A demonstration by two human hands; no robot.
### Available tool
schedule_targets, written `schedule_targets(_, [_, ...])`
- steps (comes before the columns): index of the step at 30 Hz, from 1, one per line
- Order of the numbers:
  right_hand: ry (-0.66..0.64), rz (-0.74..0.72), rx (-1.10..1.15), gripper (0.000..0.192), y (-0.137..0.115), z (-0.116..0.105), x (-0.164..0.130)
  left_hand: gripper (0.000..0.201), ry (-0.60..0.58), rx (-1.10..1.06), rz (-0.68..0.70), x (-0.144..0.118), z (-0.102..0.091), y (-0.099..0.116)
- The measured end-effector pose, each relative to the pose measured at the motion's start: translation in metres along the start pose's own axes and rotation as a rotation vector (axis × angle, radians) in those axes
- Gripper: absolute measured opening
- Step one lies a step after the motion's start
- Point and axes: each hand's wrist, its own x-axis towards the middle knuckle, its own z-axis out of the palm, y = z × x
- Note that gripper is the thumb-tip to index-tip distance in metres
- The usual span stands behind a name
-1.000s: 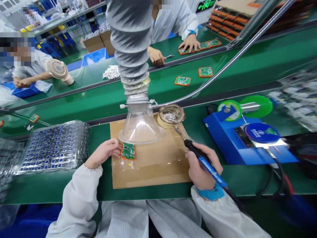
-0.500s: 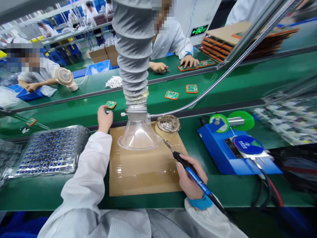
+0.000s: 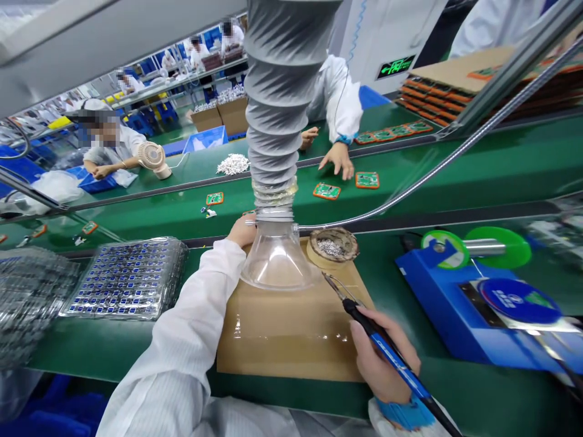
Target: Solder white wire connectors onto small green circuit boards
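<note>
My right hand (image 3: 380,364) is closed around a blue-handled soldering iron (image 3: 392,358), whose tip hangs over a cardboard mat (image 3: 291,334). My left hand (image 3: 241,230) reaches past the mat to the edge of the green conveyor (image 3: 182,212), right beside the clear fume hood (image 3: 277,261). An orange edge of something small (image 3: 248,212) shows just beyond its fingers. The hood hides the fingers, so I cannot tell whether they hold anything. A small green circuit board in an orange frame (image 3: 214,198) lies on the belt to the left of that hand.
A grey duct (image 3: 280,91) rises from the hood. A tin of solder scraps (image 3: 332,246), a blue soldering station (image 3: 478,309) and a green spool (image 3: 496,246) stand at right. Trays of blue parts (image 3: 127,279) sit at left. Two boards (image 3: 327,191) lie near a co-worker's hand (image 3: 339,159).
My left hand lifted the circuit board off the cardboard mat, set it on the conveyor, then slid right to behind the fume hood. The right hand kept hold of the iron.
</note>
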Motion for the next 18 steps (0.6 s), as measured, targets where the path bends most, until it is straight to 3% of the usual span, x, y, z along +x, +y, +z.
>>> schedule_targets(3, [0.016, -0.005, 0.005, 0.02, -0.003, 0.0, 0.001, 0.017, 0.097, 0.052, -0.076, -0.038, -0.011, -0.016])
schedule_targets(6, [0.018, -0.026, 0.022, 0.02, -0.003, 0.001, 0.0, 0.02, 0.118, 0.058, -0.117, -0.101, -0.018, -0.035])
schedule_targets(9, [0.009, -0.044, 0.041, 0.019, -0.001, -0.001, 0.0, 0.016, 0.089, -0.009, -0.063, -0.165, -0.019, -0.041])
schedule_targets(11, [0.009, -0.048, 0.033, 0.019, -0.002, -0.001, -0.002, 0.017, 0.02, -0.075, 0.058, -0.193, -0.013, -0.034])
schedule_targets(15, [-0.089, 0.037, -0.008, 0.028, -0.016, 0.007, -0.008, 0.032, -0.214, -0.072, 0.405, -0.211, 0.001, -0.011])
schedule_targets(18, [-0.245, 0.066, 0.04, 0.04, -0.031, 0.028, -0.019, 0.047, -0.23, 0.055, 0.479, -0.217, -0.001, -0.005])
